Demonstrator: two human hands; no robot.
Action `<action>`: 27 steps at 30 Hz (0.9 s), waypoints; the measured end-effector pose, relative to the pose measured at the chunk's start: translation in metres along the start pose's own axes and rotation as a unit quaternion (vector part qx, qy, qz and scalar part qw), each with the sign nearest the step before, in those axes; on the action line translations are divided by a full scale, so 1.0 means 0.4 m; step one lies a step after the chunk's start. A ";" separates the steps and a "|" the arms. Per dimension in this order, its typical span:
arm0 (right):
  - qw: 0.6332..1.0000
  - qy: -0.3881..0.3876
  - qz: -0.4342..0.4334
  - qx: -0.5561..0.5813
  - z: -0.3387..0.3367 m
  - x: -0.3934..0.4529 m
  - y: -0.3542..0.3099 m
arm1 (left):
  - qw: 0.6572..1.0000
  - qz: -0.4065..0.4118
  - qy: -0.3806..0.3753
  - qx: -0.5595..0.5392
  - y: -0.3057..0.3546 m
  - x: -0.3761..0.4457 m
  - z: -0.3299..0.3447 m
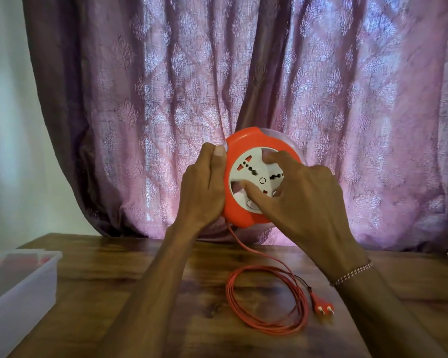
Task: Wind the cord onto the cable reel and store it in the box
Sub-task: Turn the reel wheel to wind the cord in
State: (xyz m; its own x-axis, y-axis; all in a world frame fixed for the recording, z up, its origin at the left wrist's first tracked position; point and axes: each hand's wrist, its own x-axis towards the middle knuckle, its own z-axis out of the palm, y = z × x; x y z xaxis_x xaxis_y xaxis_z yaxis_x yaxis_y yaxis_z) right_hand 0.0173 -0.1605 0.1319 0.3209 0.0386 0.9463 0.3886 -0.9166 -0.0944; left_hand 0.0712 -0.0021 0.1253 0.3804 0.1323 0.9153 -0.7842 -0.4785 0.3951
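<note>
The left hand (204,187) clasped the reel (246,213) and the right hand (305,192) pinched its hub; below lay the worktop (114,280), behind hung a curtain (166,86).

The reel (246,210) was orange-red with a white socket face (254,177); the cord (267,306) and plug (321,304) were red too. The curtain (166,99) was mauve with a pale damask motif, the bench (114,280) brown woodgrain.
</note>
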 end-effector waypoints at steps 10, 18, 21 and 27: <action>0.976 -0.130 -0.177 -0.017 -0.032 0.021 0.035 | 1.000 -0.011 0.011 -0.012 -0.006 0.006 -0.007; 0.978 -0.099 -0.171 -0.064 -0.014 0.012 0.028 | 1.000 -0.003 0.004 0.006 -0.001 0.003 -0.002; 0.985 -0.086 -0.127 -0.073 -0.015 0.008 0.017 | 1.000 -0.002 0.012 0.008 -0.003 0.005 -0.003; 1.000 -0.005 0.003 -0.026 0.011 0.002 0.004 | 1.000 -0.002 0.010 0.005 0.000 0.005 -0.003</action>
State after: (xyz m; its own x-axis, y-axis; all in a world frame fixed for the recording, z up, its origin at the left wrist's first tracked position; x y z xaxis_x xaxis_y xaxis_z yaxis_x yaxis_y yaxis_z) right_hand 0.0218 -0.1604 0.1311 0.3326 0.0369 0.9424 0.3418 -0.9360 -0.0840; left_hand 0.0714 -0.0006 0.1272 0.3738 0.1511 0.9151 -0.7775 -0.4869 0.3980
